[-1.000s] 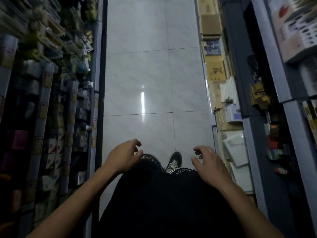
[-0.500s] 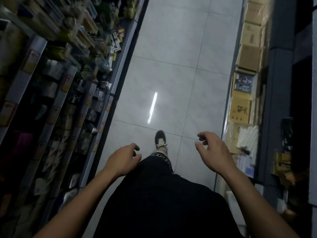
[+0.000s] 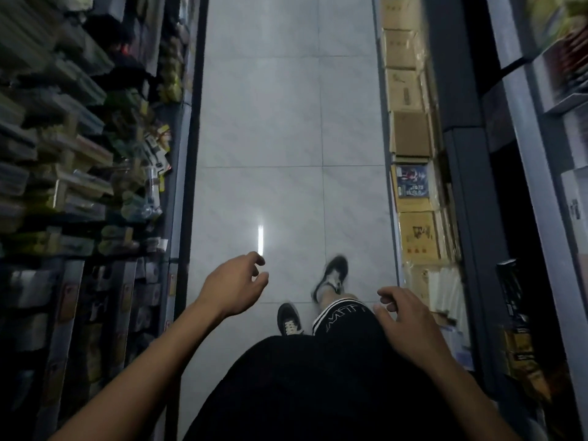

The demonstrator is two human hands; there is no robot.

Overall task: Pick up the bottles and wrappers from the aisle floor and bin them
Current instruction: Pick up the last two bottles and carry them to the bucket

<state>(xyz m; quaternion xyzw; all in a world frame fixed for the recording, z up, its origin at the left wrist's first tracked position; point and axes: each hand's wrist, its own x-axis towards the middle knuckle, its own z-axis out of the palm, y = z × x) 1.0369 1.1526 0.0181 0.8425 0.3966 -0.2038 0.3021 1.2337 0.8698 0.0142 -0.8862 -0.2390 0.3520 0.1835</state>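
We hold both hands out low in the frame, left hand (image 3: 234,286) and right hand (image 3: 405,316) loosely curled and carrying nothing, over grey floor tiles (image 3: 264,122) where we spot no bottle or wrapper between the shelves (image 3: 79,154).

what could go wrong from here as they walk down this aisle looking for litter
1. The dim aisle and the bright light streak on the glossy grey tiled floor could hide a clear bottle or a wrapper; none shows on the floor now.
2. The stacked brown cardboard boxes narrow the right edge, so the right hand or the black-and-white sneaker might clip them.
3. The left hand, empty, hangs near the crowded left shelf and might knock goods down.
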